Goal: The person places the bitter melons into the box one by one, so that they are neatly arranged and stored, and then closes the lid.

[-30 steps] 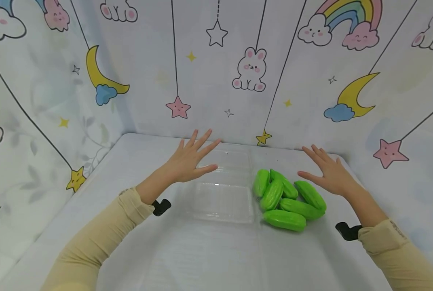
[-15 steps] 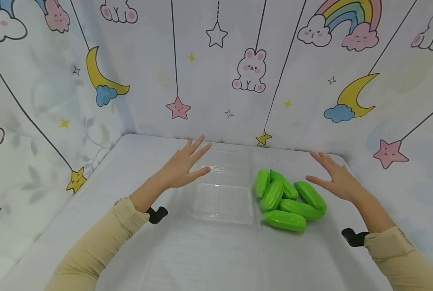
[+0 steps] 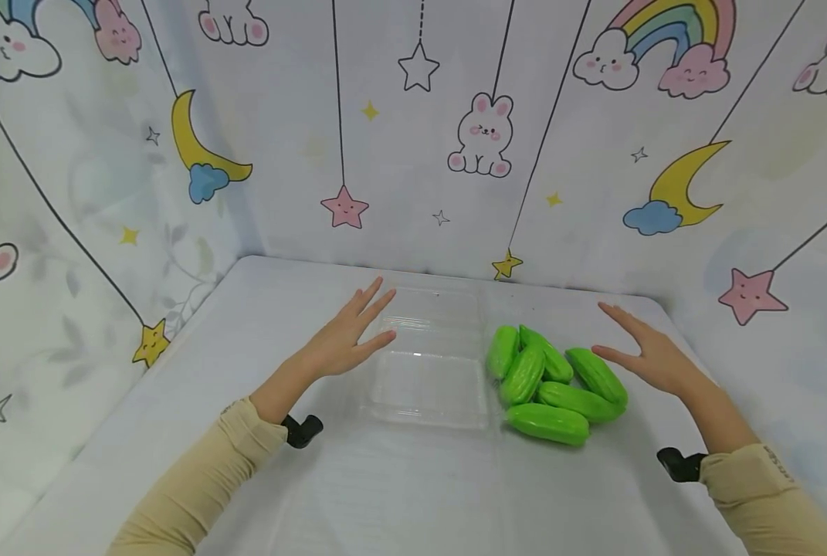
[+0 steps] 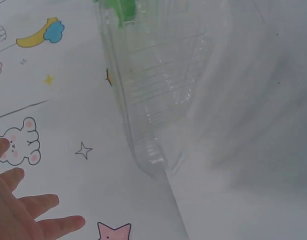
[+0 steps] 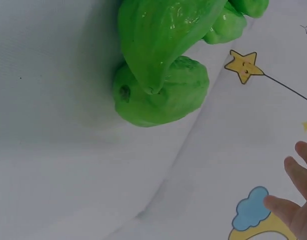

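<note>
My left hand (image 3: 344,336) hovers with its fingers spread at the left side of a clear plastic container (image 3: 427,386), holding nothing. That container lies on the white table, with a ridged band across its middle; in the left wrist view its ribbed wall (image 4: 153,95) runs beside the hand's fingers. Several bright green cucumber-like vegetables (image 3: 545,423), glossy and plump, are heaped just right of the container. My right hand (image 3: 652,359) is held in the air at the right of the heap, fingers extended and holding nothing. Two of the green vegetables (image 5: 163,95) overlap in the right wrist view.
The white table (image 3: 385,494) ends at the back against a wall cloth (image 3: 281,116) printed with rabbits, moons and stars. Black wrist cameras (image 3: 304,431) sit at both cuffs.
Both hands have drawn back toward the person and lower in the head view. The left has also shifted left, the right a little right. The container and green vegetables stay in place.
</note>
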Tool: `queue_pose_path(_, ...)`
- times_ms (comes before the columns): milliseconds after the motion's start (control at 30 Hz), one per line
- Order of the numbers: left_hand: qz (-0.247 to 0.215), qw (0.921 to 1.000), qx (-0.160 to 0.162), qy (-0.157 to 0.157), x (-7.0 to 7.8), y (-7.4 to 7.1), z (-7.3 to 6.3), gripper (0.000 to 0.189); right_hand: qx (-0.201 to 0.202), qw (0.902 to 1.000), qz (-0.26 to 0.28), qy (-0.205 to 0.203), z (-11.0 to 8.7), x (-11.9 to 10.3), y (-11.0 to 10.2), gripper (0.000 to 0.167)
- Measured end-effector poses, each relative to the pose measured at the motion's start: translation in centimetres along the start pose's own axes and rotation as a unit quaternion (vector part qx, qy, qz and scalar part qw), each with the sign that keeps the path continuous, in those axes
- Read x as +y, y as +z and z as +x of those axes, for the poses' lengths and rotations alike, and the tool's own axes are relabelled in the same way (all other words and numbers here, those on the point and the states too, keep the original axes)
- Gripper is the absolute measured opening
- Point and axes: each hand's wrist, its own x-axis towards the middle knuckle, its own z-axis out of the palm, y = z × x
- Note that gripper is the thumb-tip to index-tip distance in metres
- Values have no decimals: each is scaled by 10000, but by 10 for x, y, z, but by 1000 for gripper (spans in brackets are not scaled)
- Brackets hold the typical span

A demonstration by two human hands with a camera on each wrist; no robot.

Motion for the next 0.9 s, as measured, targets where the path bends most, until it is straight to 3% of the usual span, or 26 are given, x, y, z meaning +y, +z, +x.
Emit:
queue_pose_path(267,-482,9986,192,93,-9,19,-6,61,81,9999,15,-94,-2,10,10,73)
queue_pose_path(633,-782,9967,177,-126,-17,33,-17,59,84,9998,103,-156,-5,22,23,71)
queue_pose_path(900,-1092,9938,203,-113,-19,41,-20,58,5,9998,179,-108,-6,29,31,69)
